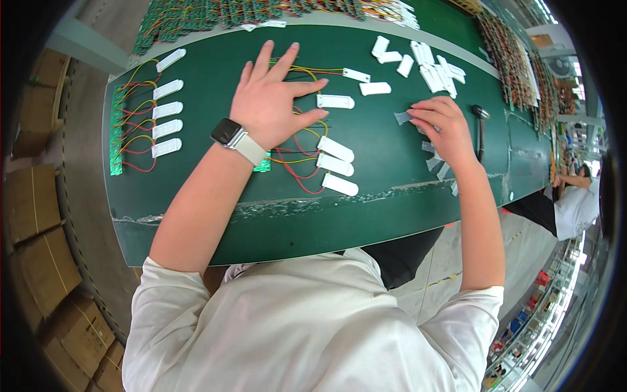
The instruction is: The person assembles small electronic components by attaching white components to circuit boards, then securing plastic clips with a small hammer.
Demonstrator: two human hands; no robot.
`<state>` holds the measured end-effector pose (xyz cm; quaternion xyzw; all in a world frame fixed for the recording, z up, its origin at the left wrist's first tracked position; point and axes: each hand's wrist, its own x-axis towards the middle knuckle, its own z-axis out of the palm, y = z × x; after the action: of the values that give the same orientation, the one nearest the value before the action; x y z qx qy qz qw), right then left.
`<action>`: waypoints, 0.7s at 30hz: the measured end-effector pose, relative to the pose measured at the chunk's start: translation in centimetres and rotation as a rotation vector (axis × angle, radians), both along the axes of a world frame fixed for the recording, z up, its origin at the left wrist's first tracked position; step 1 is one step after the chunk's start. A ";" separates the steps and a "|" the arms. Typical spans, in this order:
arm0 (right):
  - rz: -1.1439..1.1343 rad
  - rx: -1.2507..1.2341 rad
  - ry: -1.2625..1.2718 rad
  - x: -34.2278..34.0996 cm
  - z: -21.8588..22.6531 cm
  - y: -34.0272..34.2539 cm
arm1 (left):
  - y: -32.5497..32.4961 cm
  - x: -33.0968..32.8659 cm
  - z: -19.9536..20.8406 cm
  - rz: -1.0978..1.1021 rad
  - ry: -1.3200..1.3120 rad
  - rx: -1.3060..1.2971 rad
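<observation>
My left hand (269, 104) lies with fingers spread over a green circuit board (262, 164), hiding most of it. Red and yellow wires run out from beneath it to several white plastic pieces. One white piece (336, 102) lies beside my thumb and index finger; a white piece with a hole (356, 75) sits farther off. Nearer me rests a group of white pieces (337, 165). To the right, my right hand (444, 127) pinches a small translucent strip, apparently tape (401, 118), just above the table. More such strips (433, 161) lie below that hand.
A wired circuit board (117, 130) with white pieces lies at the table's left. Loose white pieces (431, 68) are piled far right. A hammer-like tool (481, 124) lies right of my hand. Stacked wired boards (248, 13) line the back. Another person (575, 202) sits at the far right.
</observation>
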<state>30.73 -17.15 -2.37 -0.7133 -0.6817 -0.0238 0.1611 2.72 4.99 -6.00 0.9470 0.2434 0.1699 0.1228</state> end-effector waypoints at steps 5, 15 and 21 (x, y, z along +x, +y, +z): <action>0.008 0.011 -0.003 -1.1 -0.2 0.4 | -0.2 0.0 0.1 -0.012 -0.013 -0.010; -0.290 -0.039 0.300 -0.4 -1.8 0.3 | -0.2 0.0 0.0 0.000 -0.015 0.005; -0.428 0.075 0.293 -3.7 0.1 2.7 | -0.1 -0.2 -0.2 -0.006 -0.039 -0.002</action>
<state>26.99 -14.50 -2.31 -0.8307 -0.4831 0.0207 0.2759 2.48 4.87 -6.20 0.9441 0.2383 0.1879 0.1288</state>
